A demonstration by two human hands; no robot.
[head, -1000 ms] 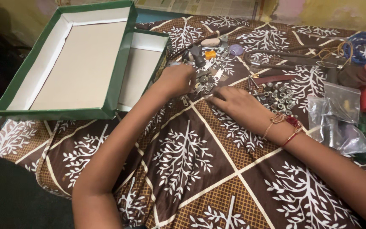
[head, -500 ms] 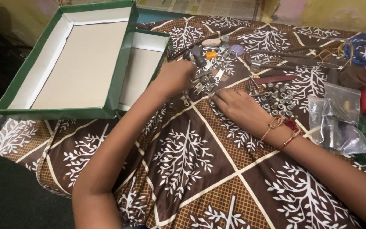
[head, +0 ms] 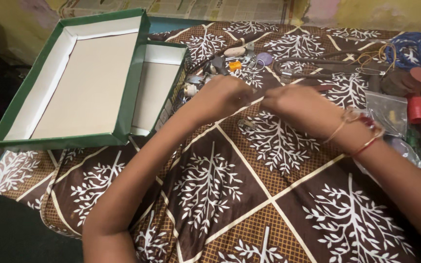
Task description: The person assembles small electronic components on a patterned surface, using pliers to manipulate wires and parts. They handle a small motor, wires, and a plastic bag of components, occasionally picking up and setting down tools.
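Both hands have lifted off the brown tree-patterned cloth (head: 210, 185) and come together in the air. A second ago they were spread flat among the small metal parts, the left hand on the zipper sliders and the right hand beside the heap of nuts; now the left hand (head: 225, 95) and the right hand (head: 293, 104) meet fingertip to fingertip, with something thin and pale stretched between them (the motion blur hides what it is). The left grip looks narrow, pinched on that piece; the right grip is also drawn in, though I cannot tell whether it truly holds the other end. By my reading, a piece has been picked out of the pile and is being handled between the fingers.

One small metal piece (head: 245, 124) lies alone on the cloth just below the two grips. The scattered hardware (head: 230, 61) sits beyond them, and the green box (head: 123, 112) with its white lining stands to the left of the left grip, nothing in it. Clear plastic bags (head: 391, 109) lie right of the right wrist. The view has also tilted slightly since the earlier frame.
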